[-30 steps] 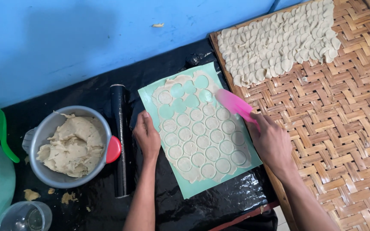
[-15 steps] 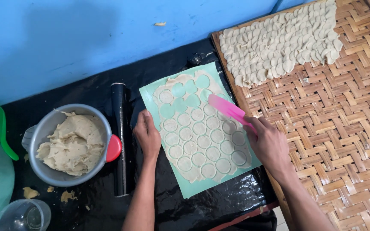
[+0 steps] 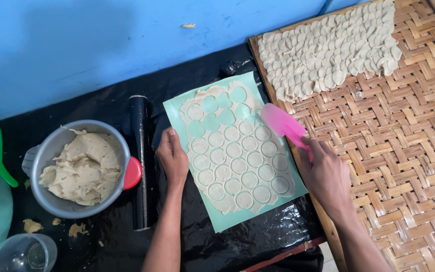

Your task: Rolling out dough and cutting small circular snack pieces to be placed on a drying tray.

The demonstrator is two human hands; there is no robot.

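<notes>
Left hand (image 3: 173, 157) lies flat and empty, pinning the green mat (image 3: 237, 221) — right hand (image 3: 325, 174) grips a pink scraper (image 3: 282, 123), probably touching the cut dough sheet (image 3: 237, 156).

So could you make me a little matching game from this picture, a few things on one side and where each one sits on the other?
Things:
1. pink spatula
2. metal bowl of dough
3. black rolling pin
4. cut dough rounds

Places:
A. heaped on the woven bamboo tray
B. far left on the black plastic
C. held in the right hand
D. just left of the left hand

Pairs: 1-C, 2-B, 3-D, 4-A
</notes>
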